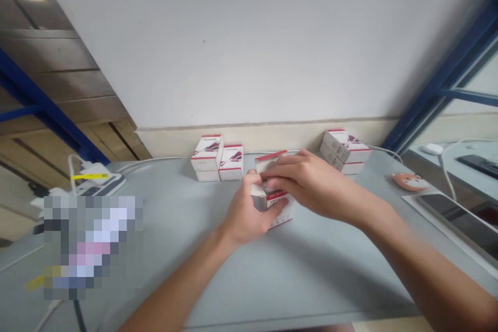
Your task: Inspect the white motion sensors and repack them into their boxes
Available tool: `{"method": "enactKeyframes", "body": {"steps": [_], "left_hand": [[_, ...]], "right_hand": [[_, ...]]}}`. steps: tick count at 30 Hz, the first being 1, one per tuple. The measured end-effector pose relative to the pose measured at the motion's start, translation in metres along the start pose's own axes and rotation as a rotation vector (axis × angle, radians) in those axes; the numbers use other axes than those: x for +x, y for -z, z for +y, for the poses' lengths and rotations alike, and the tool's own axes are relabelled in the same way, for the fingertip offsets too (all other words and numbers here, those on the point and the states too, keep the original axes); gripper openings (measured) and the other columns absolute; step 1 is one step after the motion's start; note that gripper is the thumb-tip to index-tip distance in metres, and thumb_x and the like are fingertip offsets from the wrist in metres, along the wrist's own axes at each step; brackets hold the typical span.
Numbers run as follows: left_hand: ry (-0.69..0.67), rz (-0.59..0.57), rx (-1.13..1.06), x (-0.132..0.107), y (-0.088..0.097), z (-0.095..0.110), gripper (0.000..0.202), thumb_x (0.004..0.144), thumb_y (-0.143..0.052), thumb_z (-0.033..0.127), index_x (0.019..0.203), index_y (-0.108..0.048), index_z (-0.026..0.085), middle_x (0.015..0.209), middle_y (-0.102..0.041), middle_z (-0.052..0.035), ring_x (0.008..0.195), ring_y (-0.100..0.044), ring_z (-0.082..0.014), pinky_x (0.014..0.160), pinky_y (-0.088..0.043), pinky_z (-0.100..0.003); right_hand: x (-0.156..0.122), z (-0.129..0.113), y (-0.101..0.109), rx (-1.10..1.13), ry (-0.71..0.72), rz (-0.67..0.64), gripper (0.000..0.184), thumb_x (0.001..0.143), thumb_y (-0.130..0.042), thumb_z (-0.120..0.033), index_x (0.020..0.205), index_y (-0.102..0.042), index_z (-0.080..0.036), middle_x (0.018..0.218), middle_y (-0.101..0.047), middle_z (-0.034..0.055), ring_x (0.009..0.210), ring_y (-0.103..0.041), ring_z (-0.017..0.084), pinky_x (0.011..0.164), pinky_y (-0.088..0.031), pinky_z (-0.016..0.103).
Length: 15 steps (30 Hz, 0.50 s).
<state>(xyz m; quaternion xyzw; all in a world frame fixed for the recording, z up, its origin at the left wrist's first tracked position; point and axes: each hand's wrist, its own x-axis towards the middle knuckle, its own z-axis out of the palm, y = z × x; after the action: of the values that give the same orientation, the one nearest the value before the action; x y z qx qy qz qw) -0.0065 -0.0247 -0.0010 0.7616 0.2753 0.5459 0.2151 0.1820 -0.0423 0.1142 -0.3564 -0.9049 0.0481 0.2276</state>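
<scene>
From where I stand, the person is leaning over a grey desk (175, 264), both hands closed on a small white carton (279, 212) with red edging, right over the middle of the desk. The left hand (249, 212) grips it from below and the side, fingers curled round. The right hand (307, 182) comes across the top, its fingers pressed down over the carton. A pale flap with a red edge (269, 161) stands up at the carton's far end (the hands cover most of the printing, so I can't read it).

Beyond the hands, near the wall, a group of matching cartons (207, 154) stands to the left, and a second stack (344, 146) sits to the right, almost touching the right hand's fingers. Further right on the desk lie an orange fox-faced trinket (410, 181) and a dark tablet (455, 223) on a white sheet. A white cable (155, 161) runs along the back.
</scene>
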Motion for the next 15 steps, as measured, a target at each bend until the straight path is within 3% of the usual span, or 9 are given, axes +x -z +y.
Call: {"method": "enactKeyframes", "body": {"steps": [2,4,7,8,11,15], "left_hand": [[-0.013,-0.014,-0.001,0.002,0.001,0.001,0.051,0.090,-0.080,0.031,0.123,-0.041,0.029,0.113,-0.063,-0.0038,0.100,-0.070,-0.0210,0.081,-0.059,-0.037],[-0.030,-0.014,0.019,0.004,0.002,0.003,0.050,0.089,-0.080,0.029,0.123,-0.044,0.029,0.113,-0.062,-0.0030,0.100,-0.070,-0.0204,0.083,-0.058,-0.037],[-0.046,-0.010,0.062,0.005,0.003,0.005,0.048,0.087,-0.081,0.027,0.120,-0.046,0.029,0.107,-0.060,-0.0010,0.093,-0.068,-0.0181,0.082,-0.057,-0.034],[-0.056,-0.006,0.069,0.005,0.003,0.005,0.048,0.087,-0.080,0.027,0.120,-0.047,0.029,0.106,-0.060,-0.0008,0.093,-0.067,-0.0177,0.082,-0.056,-0.034],[-0.084,0.005,0.075,0.006,0.004,0.006,0.048,0.088,-0.079,0.025,0.124,-0.047,0.029,0.108,-0.060,-0.0014,0.095,-0.066,-0.0177,0.085,-0.056,-0.033],[-0.084,0.009,0.102,0.006,0.003,0.006,0.051,0.088,-0.079,0.026,0.127,-0.047,0.028,0.109,-0.062,-0.0027,0.096,-0.067,-0.0191,0.085,-0.057,-0.034]], "right_hand": [[-0.008,0.002,0.004,0.075,-0.009,0.059,0.029,0.112,-0.047,-0.028,0.125,-0.073,-0.031,0.120,-0.078,0.0021,0.107,-0.072,0.023,0.091,-0.051,0.040],[-0.019,0.015,0.006,0.137,-0.051,0.187,0.031,0.112,-0.050,-0.035,0.138,-0.068,-0.033,0.133,-0.075,0.0028,0.119,-0.070,0.024,0.098,-0.052,0.041],[-0.038,0.055,-0.003,0.085,-0.273,0.415,0.028,0.109,-0.052,-0.039,0.124,-0.074,-0.030,0.118,-0.079,0.0052,0.104,-0.073,0.025,0.089,-0.054,0.039],[-0.044,0.072,-0.010,0.002,-0.393,0.416,0.028,0.108,-0.052,-0.039,0.121,-0.075,-0.029,0.115,-0.079,0.0061,0.096,-0.073,0.025,0.084,-0.054,0.039],[-0.061,0.119,-0.039,-0.168,-0.663,0.145,0.031,0.102,-0.057,-0.041,0.122,-0.076,-0.027,0.123,-0.075,0.0104,0.091,-0.073,0.027,0.076,-0.052,0.038],[-0.071,0.148,-0.069,-0.172,-0.725,0.079,0.030,0.099,-0.062,-0.039,0.117,-0.079,-0.022,0.112,-0.075,0.0129,0.092,-0.073,0.028,0.078,-0.052,0.037]]}}
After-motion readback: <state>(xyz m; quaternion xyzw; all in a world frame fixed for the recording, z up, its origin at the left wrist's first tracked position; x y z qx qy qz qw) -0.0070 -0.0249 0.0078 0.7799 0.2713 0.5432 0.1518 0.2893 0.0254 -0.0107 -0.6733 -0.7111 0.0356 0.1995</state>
